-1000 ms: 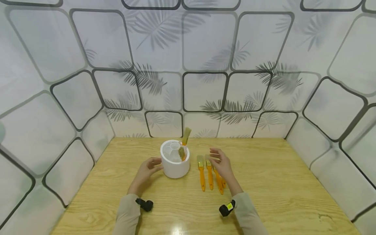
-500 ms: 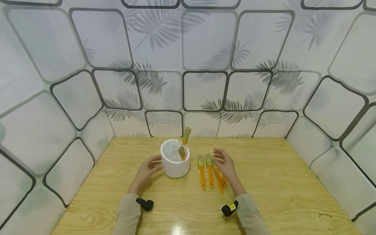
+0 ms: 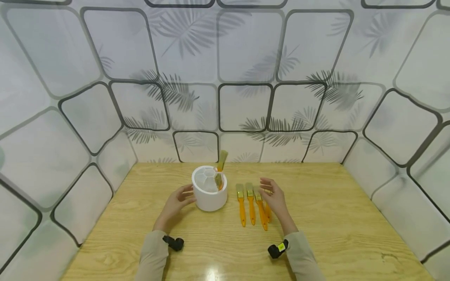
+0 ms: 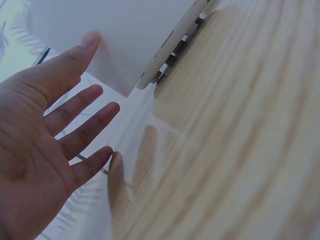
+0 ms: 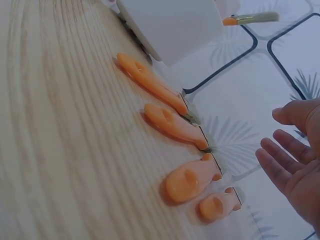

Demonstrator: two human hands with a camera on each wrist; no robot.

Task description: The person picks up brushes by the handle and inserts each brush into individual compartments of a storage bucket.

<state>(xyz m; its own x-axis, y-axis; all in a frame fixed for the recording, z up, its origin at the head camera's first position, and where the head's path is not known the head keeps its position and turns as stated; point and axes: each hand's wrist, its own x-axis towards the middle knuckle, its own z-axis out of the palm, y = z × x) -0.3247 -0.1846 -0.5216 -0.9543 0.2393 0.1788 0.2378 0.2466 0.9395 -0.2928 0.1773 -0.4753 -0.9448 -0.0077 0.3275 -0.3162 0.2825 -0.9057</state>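
Note:
A white round container (image 3: pixel 210 202) with an inner divider stands left of centre on the table. Two paintbrushes are in its right part: one brush (image 3: pixel 222 160) rises above the rim, the other (image 3: pixel 219 182) sits lower. My left hand (image 3: pixel 175 203) is at the container's left side, fingers loosely extended; in the left wrist view the thumb (image 4: pixel 90 42) lies against the white wall. To the right, several paintbrushes (image 3: pixel 242 207) with orange handles lie side by side, bristles away from me. Just above the rightmost ones is my right hand (image 3: pixel 276 201), relaxed and holding nothing.
The wood-grain table (image 3: pixel 334 226) extends to both sides. A patterned white curtain or covering (image 3: pixel 242 111) closes off the back and sides. Each wrist carries a small black camera (image 3: pixel 174 244). The container's base shows a gap above the tabletop in the left wrist view.
My right hand has drifted to the right, away from the container and across the lying brushes. The brushes in the container have shifted slightly. My left hand has stayed in place.

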